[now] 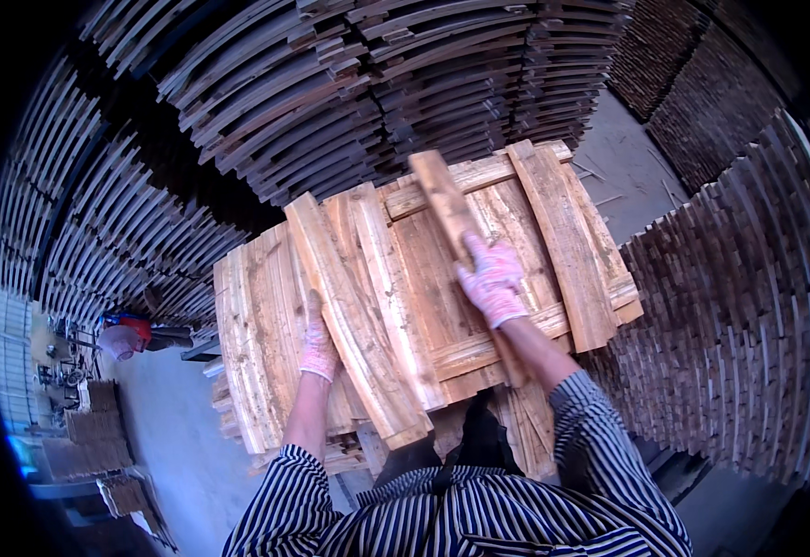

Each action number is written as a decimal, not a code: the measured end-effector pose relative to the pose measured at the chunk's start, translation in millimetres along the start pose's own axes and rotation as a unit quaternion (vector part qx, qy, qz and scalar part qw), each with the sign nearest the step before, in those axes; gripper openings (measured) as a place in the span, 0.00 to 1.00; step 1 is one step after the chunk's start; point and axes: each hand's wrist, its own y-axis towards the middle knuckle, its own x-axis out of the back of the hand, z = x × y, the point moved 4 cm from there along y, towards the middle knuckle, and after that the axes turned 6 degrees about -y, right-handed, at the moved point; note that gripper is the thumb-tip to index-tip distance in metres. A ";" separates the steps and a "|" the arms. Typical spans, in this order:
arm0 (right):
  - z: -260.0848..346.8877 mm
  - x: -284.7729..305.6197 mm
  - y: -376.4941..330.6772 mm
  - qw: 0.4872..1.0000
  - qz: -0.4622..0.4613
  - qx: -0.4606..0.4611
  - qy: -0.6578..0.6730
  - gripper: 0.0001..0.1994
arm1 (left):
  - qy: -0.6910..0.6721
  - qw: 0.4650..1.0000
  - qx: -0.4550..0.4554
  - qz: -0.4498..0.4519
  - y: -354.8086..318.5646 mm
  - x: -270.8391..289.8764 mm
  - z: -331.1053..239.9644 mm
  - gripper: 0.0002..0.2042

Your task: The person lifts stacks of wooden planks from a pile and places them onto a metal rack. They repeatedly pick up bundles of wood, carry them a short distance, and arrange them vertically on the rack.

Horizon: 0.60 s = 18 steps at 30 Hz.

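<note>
Both my hands wear pink-and-white knit gloves over a waist-high stack of rough wooden boards (261,339). My left hand (319,345) is closed at the left edge of a long board (357,325) that lies slantwise on top; some of its fingers are hidden by that edge. Further right, my right hand (494,280) grips a narrower board (440,197) from above, around its middle. The far end of that narrow board is tilted up and a little blurred. A crosswise board (465,353) runs beneath it near the stack's front.
Tall layered stacks of thin boards (331,93) rise close behind, with another stack (720,316) at the right. Beyond the left side, a person in red (136,336) is on the grey floor (168,418). Loose wood strips (604,200) lie on the floor at back right.
</note>
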 end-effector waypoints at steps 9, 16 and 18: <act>62.3 -23.6 -26.0 0.997 -0.032 0.049 0.057 0.32 | -0.108 0.988 0.094 0.053 39.6 90.3 35.9 0.56; -134.8 46.2 37.5 0.978 0.003 -0.176 -0.110 0.37 | -0.082 0.987 0.113 0.077 5.6 84.2 36.2 0.57; -141.2 37.0 39.5 0.979 -0.022 -0.115 -0.164 0.38 | -0.074 0.987 0.111 0.089 5.5 74.7 34.6 0.57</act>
